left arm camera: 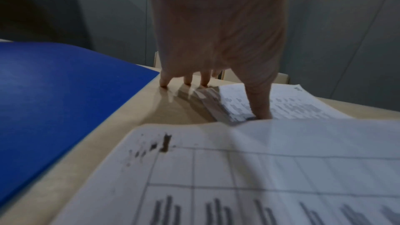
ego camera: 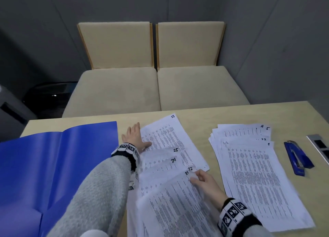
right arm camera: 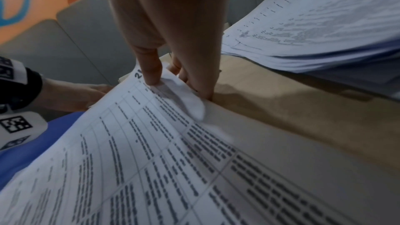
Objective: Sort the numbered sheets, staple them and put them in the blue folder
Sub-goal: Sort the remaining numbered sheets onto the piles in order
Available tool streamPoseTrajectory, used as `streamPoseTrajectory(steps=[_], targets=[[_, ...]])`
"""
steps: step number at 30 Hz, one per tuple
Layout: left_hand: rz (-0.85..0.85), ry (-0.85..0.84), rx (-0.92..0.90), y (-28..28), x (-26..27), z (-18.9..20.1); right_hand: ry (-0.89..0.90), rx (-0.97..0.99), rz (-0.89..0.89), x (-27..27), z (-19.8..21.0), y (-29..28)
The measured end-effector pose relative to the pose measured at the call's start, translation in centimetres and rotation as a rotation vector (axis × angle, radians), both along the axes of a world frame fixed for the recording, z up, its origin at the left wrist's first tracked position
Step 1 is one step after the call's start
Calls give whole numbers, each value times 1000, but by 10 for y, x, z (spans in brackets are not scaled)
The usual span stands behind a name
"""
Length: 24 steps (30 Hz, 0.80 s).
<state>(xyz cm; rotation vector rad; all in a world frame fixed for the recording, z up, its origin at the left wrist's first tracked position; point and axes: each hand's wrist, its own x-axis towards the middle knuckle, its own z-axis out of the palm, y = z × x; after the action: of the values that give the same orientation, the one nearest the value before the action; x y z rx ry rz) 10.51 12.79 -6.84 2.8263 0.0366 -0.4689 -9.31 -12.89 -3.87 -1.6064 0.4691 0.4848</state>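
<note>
Your right hand (ego camera: 204, 180) is nearest, down at the lower middle of the counter (ego camera: 195, 115), its fingers (right arm camera: 151, 67) pinching the top right corner of sheet 21 (ego camera: 174, 201); the right wrist view shows that corner crumpled between thumb and fingertips and lifted off the wood. Sheet 21 tops a fan of numbered sheets: 22 (ego camera: 191, 169) peeks out just behind it, then 24 (ego camera: 165, 163), then 25 (ego camera: 167, 152), and 23 (ego camera: 170, 133) lies farthest back, angled toward the far edge.

Your left hand (ego camera: 136, 139) lies flat with released, straight fingers at the left edge of sheet 23. From the left wrist view, the thumb presses on the paper while the other fingertips touch the bare wood beside it.

Left of that hand, the blue folder (ego camera: 53, 162) lies open on the counter, just beside the fan but apart from it.

To your right, well apart from the fan, sits a loose stack of sheets (ego camera: 252, 174) with sheet 1 on top and 4 and 5 showing at its far edge. A blue stapler (ego camera: 296, 158) lies just beyond that stack, near the right edge.

Across the counter stand two beige cushioned seats (ego camera: 156, 80).
</note>
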Motion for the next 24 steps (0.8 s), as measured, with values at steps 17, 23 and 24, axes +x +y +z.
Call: streamPoseTrajectory(steps=[17, 23, 24], targets=[[-128, -680, -409, 29, -28, 120, -145, 33, 8, -6, 7, 4], [257, -897, -950, 84, -57, 192, -139, 169, 18, -9, 31, 0], [279, -904, -1004, 94, -62, 198, -159, 229, 16, -9, 33, -3]])
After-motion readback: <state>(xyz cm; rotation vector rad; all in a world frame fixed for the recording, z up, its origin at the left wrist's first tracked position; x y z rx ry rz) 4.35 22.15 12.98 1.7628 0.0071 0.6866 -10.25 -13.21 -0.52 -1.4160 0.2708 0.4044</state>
